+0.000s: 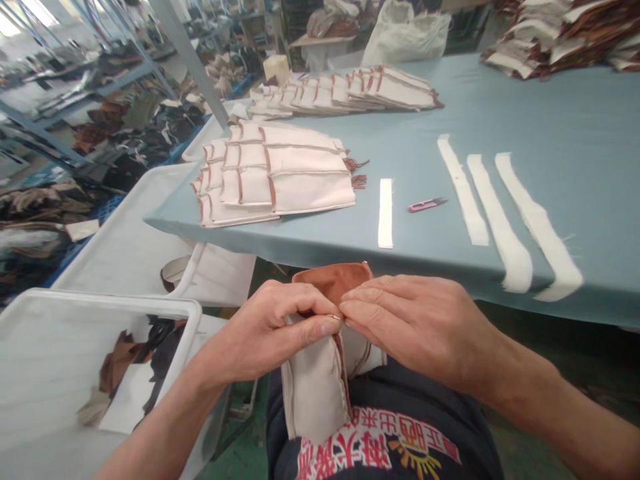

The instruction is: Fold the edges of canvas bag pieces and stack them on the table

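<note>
Both hands meet over my lap on one cream fabric piece with brown leather trim (317, 393). My left hand (270, 333) pinches its upper edge between thumb and fingers. My right hand (415, 323) grips the same edge from the right, fingertips touching the left thumb. A brown leather flap (335, 279) sticks up behind the fingers. The lower part of the piece hangs down over my dark printed shirt (380, 447).
A blue-grey table (550, 133) ahead carries fanned stacks of finished cream pieces (280, 173), more stacks further back (345, 90), white fabric strips (500, 220), one short strip (385, 212) and pink thread snips (425, 204). White bins (60, 353) with scraps stand at left.
</note>
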Tool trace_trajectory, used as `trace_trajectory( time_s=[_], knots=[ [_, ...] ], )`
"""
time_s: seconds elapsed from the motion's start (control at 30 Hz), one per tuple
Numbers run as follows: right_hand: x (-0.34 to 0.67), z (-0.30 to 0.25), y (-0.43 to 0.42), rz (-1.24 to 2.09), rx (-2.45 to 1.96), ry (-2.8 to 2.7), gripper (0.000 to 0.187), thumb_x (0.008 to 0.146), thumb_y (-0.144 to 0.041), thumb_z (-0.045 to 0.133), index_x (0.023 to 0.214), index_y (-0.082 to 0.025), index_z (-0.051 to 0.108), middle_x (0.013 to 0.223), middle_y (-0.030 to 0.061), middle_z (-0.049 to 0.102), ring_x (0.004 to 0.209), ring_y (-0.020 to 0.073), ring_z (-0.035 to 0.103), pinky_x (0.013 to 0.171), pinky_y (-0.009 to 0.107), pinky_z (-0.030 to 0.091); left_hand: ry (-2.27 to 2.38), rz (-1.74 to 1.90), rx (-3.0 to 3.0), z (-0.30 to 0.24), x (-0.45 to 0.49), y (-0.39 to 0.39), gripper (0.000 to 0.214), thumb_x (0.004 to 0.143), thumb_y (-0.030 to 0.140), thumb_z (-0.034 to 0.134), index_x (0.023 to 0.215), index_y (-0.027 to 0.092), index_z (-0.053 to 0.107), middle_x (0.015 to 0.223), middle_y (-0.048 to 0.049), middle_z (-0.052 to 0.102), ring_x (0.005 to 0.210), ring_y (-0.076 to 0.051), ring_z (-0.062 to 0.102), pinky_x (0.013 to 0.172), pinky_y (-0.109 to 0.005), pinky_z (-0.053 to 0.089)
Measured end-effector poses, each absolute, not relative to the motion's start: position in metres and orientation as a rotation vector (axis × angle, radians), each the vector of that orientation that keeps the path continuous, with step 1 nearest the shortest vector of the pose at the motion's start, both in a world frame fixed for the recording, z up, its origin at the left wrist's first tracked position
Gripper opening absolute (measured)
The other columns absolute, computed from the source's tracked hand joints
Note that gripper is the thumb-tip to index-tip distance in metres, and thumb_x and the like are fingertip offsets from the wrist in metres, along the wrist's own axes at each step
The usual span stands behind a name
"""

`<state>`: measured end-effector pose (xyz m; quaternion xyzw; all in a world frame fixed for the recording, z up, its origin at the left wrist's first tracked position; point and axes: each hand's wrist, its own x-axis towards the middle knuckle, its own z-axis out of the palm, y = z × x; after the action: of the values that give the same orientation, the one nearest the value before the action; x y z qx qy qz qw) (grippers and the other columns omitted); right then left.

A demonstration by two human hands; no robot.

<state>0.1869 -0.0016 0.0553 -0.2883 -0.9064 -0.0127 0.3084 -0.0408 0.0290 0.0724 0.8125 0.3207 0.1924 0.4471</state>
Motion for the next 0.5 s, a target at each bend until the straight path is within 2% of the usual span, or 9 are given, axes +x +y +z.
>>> trace_trajectory(
  time_s=[0.13, 0.3, 0.5],
  knots=[
    [0.190, 0.056, 0.002, -0.033, -0.751, -2.467, 0.033, 0.105, -0.013, 0.046, 0.083, -0.015, 0.072, 0.079, 0.0074, 0.076, 0.071, 0.0194, 0.070, 0.067, 0.032, 0.051, 0.793, 0.472, 2.008, 0.072, -0.036, 0.030, 0.022, 0.098, 0.021, 0.061, 0.080, 0.014, 0.069, 0.072, 0.0003, 0.069, 0.065, -0.010, 0.058, 0.061, -0.019, 0.043],
    [0.189, 0.053, 0.011, -0.093, -0.779, -2.439, 0.032, 0.095, -0.008, 0.052, 0.068, -0.018, 0.064, 0.062, 0.0027, 0.065, 0.059, 0.0179, 0.060, 0.055, 0.034, 0.040, 0.825, 0.435, 2.070, 0.076, -0.032, 0.030, 0.020, 0.098, 0.020, 0.060, 0.082, 0.014, 0.068, 0.074, 0.0008, 0.068, 0.068, -0.010, 0.057, 0.064, -0.020, 0.042],
    [0.192, 0.042, 0.022, 0.445, -0.797, -2.301, 0.023, 0.088, -0.009, 0.052, 0.074, -0.017, 0.069, 0.068, 0.0034, 0.070, 0.065, 0.0154, 0.064, 0.063, 0.027, 0.046, 0.850, 0.396, 2.102, 0.078, -0.029, 0.029, 0.018, 0.096, 0.017, 0.060, 0.081, 0.015, 0.068, 0.073, 0.0020, 0.068, 0.066, -0.008, 0.058, 0.064, -0.018, 0.042]
  ],
)
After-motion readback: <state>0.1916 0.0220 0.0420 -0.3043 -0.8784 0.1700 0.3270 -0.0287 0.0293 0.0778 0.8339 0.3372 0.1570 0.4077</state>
